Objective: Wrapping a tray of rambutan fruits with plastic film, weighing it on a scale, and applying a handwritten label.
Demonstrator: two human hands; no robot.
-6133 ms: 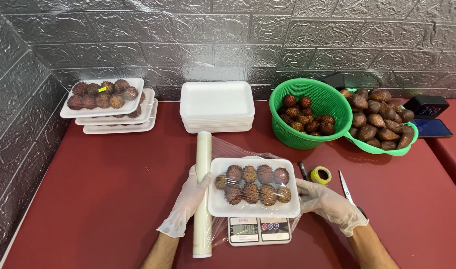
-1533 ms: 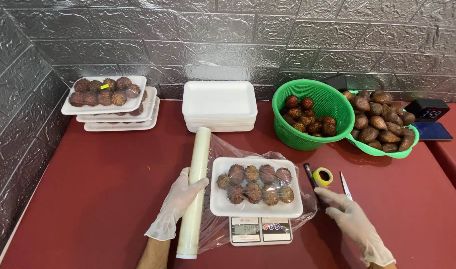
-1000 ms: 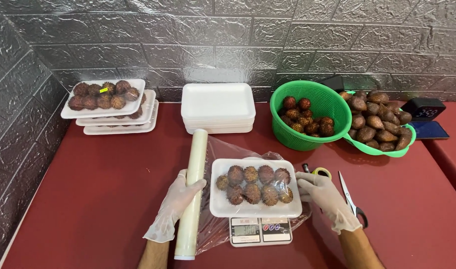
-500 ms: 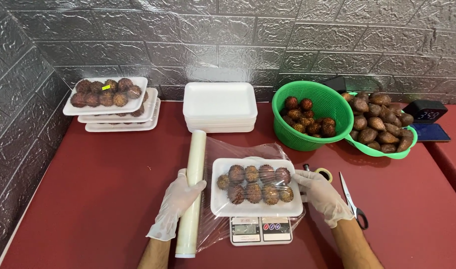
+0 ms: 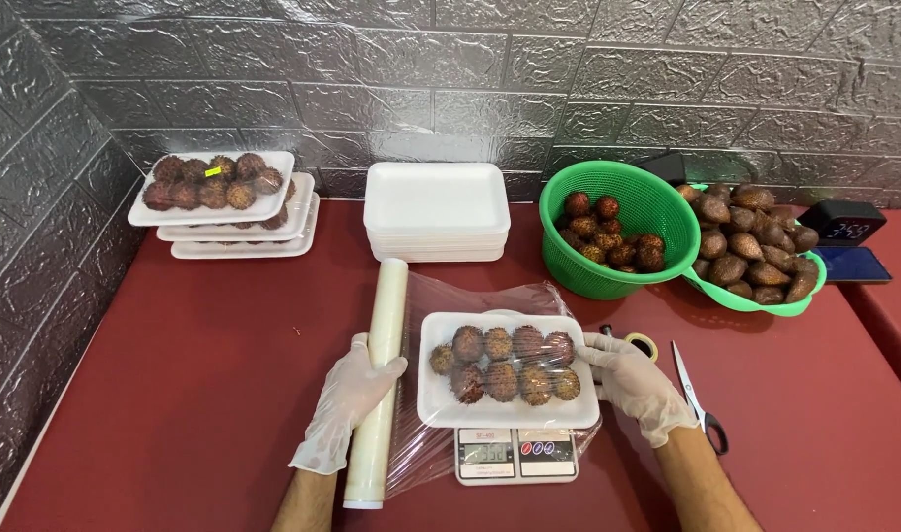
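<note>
Gripping the cling film roll (image 5: 376, 379) w/ gloved left hand (image 5: 347, 406), fingers curled round it just left of the scale (image 5: 516, 454). Right hand (image 5: 636, 379) lies open-ish, fingertips pressing film at the right edge of the white foam tray (image 5: 441, 399) on the scale. Film's thin, stretchy, clingy, prob tears easily; best held by the stiff roll. Tray's light, bendy; support under the edges. Nine or so spiky red-brown fruits (image 5: 510, 360) sit in it, under film. Farther back: scissors (image 5: 698, 394), tape roll (image 5: 643, 344), empty trays (image 5: 436, 210), green basket (image 5: 657, 202).
</note>
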